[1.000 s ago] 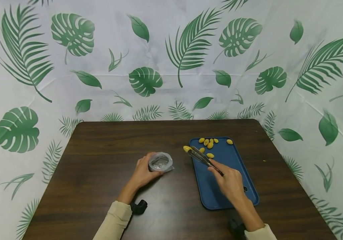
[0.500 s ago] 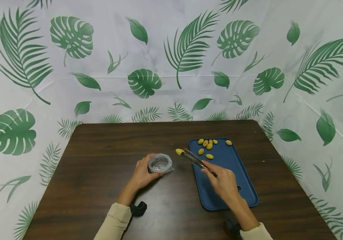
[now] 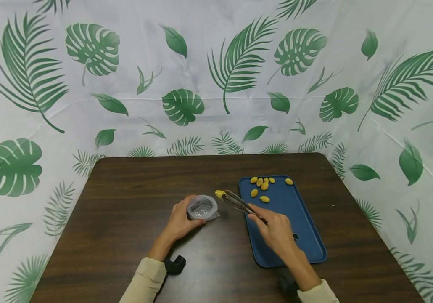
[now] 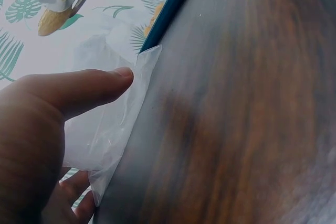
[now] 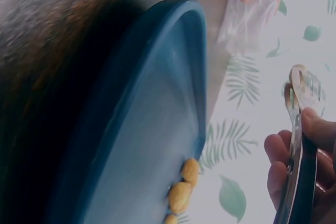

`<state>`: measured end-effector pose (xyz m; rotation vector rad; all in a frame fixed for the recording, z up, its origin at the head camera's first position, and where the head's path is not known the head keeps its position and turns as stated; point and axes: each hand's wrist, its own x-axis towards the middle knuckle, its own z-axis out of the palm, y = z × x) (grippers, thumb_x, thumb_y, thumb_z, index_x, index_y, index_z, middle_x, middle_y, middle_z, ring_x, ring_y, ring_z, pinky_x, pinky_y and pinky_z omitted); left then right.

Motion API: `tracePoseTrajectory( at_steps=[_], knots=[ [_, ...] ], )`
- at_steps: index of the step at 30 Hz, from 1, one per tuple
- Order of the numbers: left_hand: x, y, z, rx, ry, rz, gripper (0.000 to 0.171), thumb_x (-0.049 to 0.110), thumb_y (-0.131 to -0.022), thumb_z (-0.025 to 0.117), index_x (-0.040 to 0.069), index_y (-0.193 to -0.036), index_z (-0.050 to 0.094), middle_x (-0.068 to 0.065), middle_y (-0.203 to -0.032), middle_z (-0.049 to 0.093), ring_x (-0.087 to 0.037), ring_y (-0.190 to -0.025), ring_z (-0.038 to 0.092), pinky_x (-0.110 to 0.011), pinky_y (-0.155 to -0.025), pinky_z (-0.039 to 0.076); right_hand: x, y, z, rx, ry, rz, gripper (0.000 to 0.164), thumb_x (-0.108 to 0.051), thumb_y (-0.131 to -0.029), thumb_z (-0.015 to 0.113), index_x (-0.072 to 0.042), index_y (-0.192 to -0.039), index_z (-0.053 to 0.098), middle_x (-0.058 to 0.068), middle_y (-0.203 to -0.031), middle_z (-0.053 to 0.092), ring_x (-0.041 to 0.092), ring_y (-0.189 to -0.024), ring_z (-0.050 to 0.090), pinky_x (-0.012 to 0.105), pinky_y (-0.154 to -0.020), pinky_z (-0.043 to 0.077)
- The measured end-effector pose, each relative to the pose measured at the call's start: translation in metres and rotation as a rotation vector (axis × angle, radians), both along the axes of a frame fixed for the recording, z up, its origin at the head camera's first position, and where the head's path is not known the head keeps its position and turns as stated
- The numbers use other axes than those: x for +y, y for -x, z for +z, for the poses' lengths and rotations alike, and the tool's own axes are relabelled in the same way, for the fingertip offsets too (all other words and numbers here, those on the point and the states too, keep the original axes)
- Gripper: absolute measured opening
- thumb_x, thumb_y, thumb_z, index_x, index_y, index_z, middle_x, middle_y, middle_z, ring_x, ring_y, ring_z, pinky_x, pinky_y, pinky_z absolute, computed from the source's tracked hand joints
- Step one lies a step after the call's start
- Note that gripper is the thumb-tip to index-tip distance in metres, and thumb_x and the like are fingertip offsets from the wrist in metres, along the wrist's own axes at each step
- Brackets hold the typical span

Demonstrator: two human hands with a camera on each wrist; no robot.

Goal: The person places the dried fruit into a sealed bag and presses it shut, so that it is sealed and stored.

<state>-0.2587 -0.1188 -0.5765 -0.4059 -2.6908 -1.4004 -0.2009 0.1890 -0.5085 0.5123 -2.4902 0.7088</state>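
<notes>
In the head view my left hand [image 3: 180, 219] holds a clear plastic bag [image 3: 203, 206] upright on the table, its round mouth spread open. The left wrist view has my thumb along one side of the bag [image 4: 102, 135] and fingers on the other. My right hand [image 3: 275, 231] grips metal tongs [image 3: 236, 203] over the tray's left edge. Between the tongs' tips is a small yellow oval piece [image 3: 220, 194], just right of the bag's mouth and apart from it. Several similar yellow pieces [image 3: 264, 186] lie at the far end of the blue tray [image 3: 284, 223].
The dark wooden table [image 3: 137, 181] runs back to a leaf-printed cloth [image 3: 186, 50]. A tiny yellow crumb [image 3: 333, 205] lies right of the tray. Black straps with mounts [image 3: 175, 265] are on both wrists.
My right hand has moved left with the tongs and the yellow piece, from over the tray to near the bag. The left hand and bag have stayed in place.
</notes>
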Motion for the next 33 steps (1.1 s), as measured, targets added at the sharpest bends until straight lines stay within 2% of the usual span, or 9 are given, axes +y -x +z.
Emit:
tracePoseTrajectory(
  at_steps=[8,16,26,33],
  knots=[
    [-0.001,0.0,-0.002,0.009,0.001,-0.005,0.081,0.025,-0.071,0.092,0.014,-0.142,0.054,-0.015,-0.132,0.067,-0.034,-0.123,0.061,-0.051,-0.113,0.032,-0.01,0.003,0.002,-0.023,-0.004,0.032,0.037,-0.023,-0.089,0.08,-0.012,-0.124,0.076,0.008,-0.103,0.081,-0.008,-0.045,0.026,0.017,-0.047,0.029],
    [-0.001,-0.002,-0.001,0.004,-0.005,-0.006,0.081,0.024,-0.07,0.093,0.014,-0.141,0.055,-0.015,-0.131,0.068,-0.034,-0.123,0.061,-0.051,-0.114,0.031,-0.018,0.004,0.002,-0.034,-0.019,0.058,0.036,-0.023,-0.09,0.079,-0.015,-0.124,0.077,0.007,-0.102,0.081,-0.01,-0.048,0.037,0.016,-0.047,0.032],
    [0.001,-0.003,0.0,-0.018,-0.011,-0.005,0.08,0.027,-0.073,0.092,0.017,-0.142,0.054,-0.014,-0.133,0.067,-0.035,-0.125,0.058,-0.053,-0.114,0.031,-0.025,0.006,-0.001,-0.047,-0.043,0.108,0.035,-0.023,-0.09,0.079,-0.013,-0.124,0.077,0.007,-0.102,0.081,-0.012,-0.044,0.028,0.014,-0.044,0.028],
    [0.0,-0.003,0.001,-0.025,-0.009,0.001,0.08,0.027,-0.072,0.092,0.017,-0.142,0.054,-0.015,-0.133,0.067,-0.036,-0.127,0.057,-0.054,-0.115,0.032,-0.027,0.01,-0.002,-0.031,-0.084,0.114,0.034,-0.024,-0.091,0.078,-0.015,-0.124,0.077,0.004,-0.097,0.081,-0.01,-0.044,0.032,0.014,-0.045,0.028]
  ],
)
